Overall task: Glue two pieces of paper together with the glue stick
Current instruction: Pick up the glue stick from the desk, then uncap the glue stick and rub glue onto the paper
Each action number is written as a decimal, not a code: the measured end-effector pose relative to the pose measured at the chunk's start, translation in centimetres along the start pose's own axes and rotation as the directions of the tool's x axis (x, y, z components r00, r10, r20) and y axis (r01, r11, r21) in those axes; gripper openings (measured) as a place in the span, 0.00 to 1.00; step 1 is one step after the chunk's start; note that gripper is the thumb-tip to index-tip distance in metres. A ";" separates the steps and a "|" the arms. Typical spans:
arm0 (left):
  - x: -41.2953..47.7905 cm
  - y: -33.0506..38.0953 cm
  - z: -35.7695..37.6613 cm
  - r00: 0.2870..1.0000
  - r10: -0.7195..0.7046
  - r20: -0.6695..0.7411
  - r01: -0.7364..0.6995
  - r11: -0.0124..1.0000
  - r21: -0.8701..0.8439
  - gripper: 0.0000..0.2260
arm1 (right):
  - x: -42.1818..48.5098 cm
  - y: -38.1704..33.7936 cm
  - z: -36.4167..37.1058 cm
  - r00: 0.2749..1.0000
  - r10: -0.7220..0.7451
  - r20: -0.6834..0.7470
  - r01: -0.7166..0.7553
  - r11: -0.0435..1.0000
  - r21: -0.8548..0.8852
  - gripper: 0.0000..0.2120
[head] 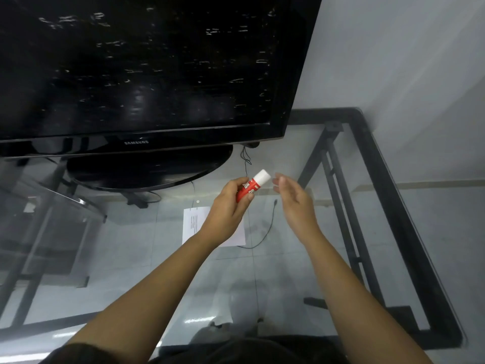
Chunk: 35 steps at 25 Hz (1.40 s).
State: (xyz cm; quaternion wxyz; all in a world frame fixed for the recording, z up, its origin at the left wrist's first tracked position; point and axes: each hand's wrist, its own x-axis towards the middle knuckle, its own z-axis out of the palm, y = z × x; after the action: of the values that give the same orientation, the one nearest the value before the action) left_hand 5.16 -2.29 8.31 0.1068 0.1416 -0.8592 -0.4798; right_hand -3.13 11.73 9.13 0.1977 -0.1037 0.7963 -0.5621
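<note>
My left hand holds a red glue stick with a white cap, tilted up to the right, above the glass table. Just to the right of the cap is my right hand, fingers apart and slightly blurred, holding nothing that I can see. White paper with a few lines of print lies flat on the glass under my left wrist, which hides its middle. I cannot tell whether it is one sheet or two.
A large black television on an oval stand fills the back of the glass table. The table's black metal frame runs along the right side. A thin black cable curls beside the paper.
</note>
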 end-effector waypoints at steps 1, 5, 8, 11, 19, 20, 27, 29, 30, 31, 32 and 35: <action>-0.3 0.4 -0.6 1.000 0.000 -0.013 0.000 1.000 -0.019 0.11 | -0.4 -1.5 0.1 0.999 -0.031 0.019 0.029 0.997 0.069 0.20; -0.6 1.2 -1.8 1.000 0.029 0.000 -0.029 0.999 -0.012 0.07 | -1.2 -4.2 0.8 0.990 -0.136 0.028 0.133 0.987 0.089 0.15; -0.9 1.2 -1.8 0.999 0.032 0.004 -0.032 0.999 -0.006 0.06 | -0.3 -4.1 0.8 0.992 -0.124 0.006 0.123 0.988 0.098 0.12; -1.3 0.1 -2.0 0.998 -0.058 0.010 0.058 0.998 -0.004 0.06 | 1.3 -3.1 -0.1 0.989 -0.053 -0.135 0.080 0.976 0.200 0.13; -1.5 -2.2 -1.9 0.991 -0.137 0.009 0.137 0.991 0.002 0.07 | 4.7 5.0 2.1 0.995 -0.095 0.033 0.100 0.916 -0.389 0.32; -1.5 -2.4 -1.9 0.989 -0.145 0.007 0.145 0.989 -0.002 0.07 | 5.0 5.8 2.4 0.996 -0.076 0.055 0.092 0.898 -0.429 0.32; -1.9 -2.9 -1.6 0.990 -0.143 0.018 0.143 0.990 -0.007 0.07 | 5.4 7.5 3.4 0.994 -0.020 0.110 0.073 0.863 -0.500 0.33; -1.9 -2.4 -1.7 0.990 -0.142 -0.002 0.142 0.989 -0.033 0.07 | 5.1 6.3 3.0 0.994 -0.018 0.112 0.073 0.858 -0.508 0.35; -1.7 -2.0 -1.7 0.988 -0.150 -0.026 0.149 0.987 -0.060 0.06 | 4.8 5.4 2.8 0.995 -0.056 0.079 0.087 0.874 -0.478 0.33; -1.4 -1.5 -1.8 0.985 -0.165 -0.059 0.158 0.981 -0.109 0.06 | 4.2 4.2 2.6 0.994 -0.106 0.027 0.108 0.902 -0.417 0.28; -1.1 -0.8 -1.9 0.979 -0.182 -0.096 0.162 0.970 -0.180 0.06 | 3.5 2.8 2.4 0.989 -0.144 -0.022 0.129 0.936 -0.326 0.23; -0.4 1.8 -2.5 0.963 -0.238 -0.127 0.164 0.891 -0.424 0.07 | 0.4 -1.8 2.2 0.989 -0.147 0.022 0.146 0.989 0.027 0.19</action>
State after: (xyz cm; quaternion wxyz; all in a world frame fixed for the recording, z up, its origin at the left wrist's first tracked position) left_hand 6.11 -3.29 11.12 0.1590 0.2460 -0.7073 -0.6434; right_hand -2.67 9.05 10.05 0.1666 -0.1660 0.7769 -0.5840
